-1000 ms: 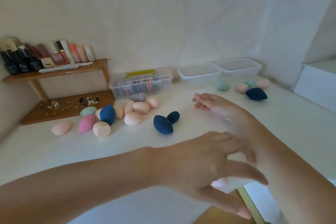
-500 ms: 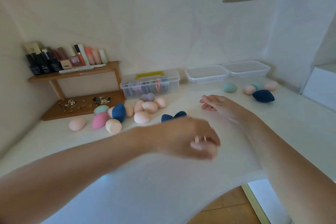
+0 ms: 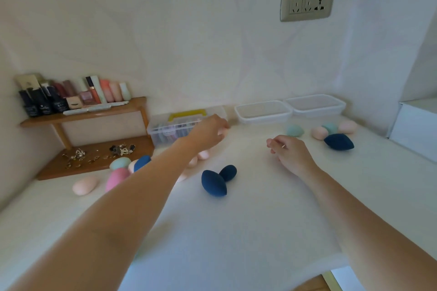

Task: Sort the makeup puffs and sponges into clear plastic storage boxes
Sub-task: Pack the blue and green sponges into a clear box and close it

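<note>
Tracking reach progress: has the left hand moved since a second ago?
Yes: left hand went forward past the dark blue sponges to the yellow-handled box.

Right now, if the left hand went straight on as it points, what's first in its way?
Likely the pale pink sponge at the fingertips of the left hand; contact is unclear. Behind it sits the lidded box with the yellow handle.

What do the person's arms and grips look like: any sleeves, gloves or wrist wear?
Both arms are bare: the left forearm and right forearm show no sleeve up to the picture's edge. No glove on the left grip or right grip, no watch or bracelet at either wrist. Rings are too blurred to tell.
</note>
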{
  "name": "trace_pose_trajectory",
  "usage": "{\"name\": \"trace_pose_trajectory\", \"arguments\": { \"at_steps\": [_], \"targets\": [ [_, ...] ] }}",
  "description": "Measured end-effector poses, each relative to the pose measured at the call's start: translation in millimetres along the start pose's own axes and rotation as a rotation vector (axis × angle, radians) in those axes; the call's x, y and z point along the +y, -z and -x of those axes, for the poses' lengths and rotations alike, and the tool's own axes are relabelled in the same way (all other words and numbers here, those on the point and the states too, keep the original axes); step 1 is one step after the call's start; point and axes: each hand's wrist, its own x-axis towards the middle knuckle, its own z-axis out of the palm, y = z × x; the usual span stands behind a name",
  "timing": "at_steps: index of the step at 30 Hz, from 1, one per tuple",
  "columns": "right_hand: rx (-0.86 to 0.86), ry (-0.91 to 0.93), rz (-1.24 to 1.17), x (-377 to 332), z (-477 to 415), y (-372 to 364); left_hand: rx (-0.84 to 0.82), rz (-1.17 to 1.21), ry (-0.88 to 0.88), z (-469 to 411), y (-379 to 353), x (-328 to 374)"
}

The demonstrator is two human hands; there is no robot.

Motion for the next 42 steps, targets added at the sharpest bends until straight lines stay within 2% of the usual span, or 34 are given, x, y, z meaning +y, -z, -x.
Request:
{"name": "trace_pose_trajectory", "arguments": {
  "at_steps": [3, 9, 12, 15, 21, 30, 35, 42],
  "targets": [
    [0.025, -0.003, 0.038, 3.4, -3.1, 0.1, -0.096, -0.053, 0.041, -9.8, -13.5, -5.2],
    [0.127, -0.074, 0.068, 6.0, -12.5, -5.3, 0.091, -0.097, -0.057, -42.7, -11.5, 22.6],
    [0.160, -0.114, 0.081, 7.4, -15.7, -5.2, 0.083, -0.099, -0.083, -65.7, -9.0, 38.3],
    [0.158, -0.121, 0.091, 7.2, -16.9, -3.8, 0.025, -0.143, -0.097, -80.1, -20.2, 49.1],
    [0.126, -0.122, 0.127, 6.8, -17.1, -5.1, 0.165, -0.166, -0.103, -84.3, -45.5, 49.5],
    [0.101, -0.172, 0.086, 4.3, -14.1, -3.0, 0.150, -0.417, -0.107, -78.4, -33.8, 62.9],
    [0.111, -0.184, -0.007, 4.3, -11.2, 1.5, 0.196, -0.332, -0.115, -73.4, -3.9, 73.1],
    [0.259, -0.136, -0.234, -5.9, 10.9, 11.0, 0.342, -0.073, -0.082, -11.9, 58.7, 82.2]
  ]
}}
